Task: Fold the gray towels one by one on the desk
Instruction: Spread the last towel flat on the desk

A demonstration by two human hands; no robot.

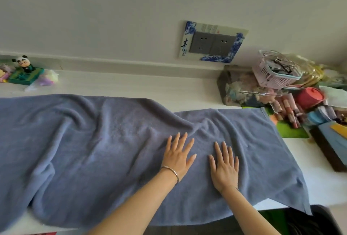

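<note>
Both hands (201, 161) flat on gray towel (93, 140), lengthwise left-right.

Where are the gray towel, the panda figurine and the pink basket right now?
gray towel (93, 140), head view, on its wrinkled middle left of the hands.
panda figurine (23, 62), head view, on its head.
pink basket (270, 76), head view, on its slatted side wall.

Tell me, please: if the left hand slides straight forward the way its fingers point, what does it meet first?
Probably the raised wrinkle in the gray towel, just beyond the fingertips of the left hand. Past it lies bare white desk, then the wall; depth is uncertain.
</note>
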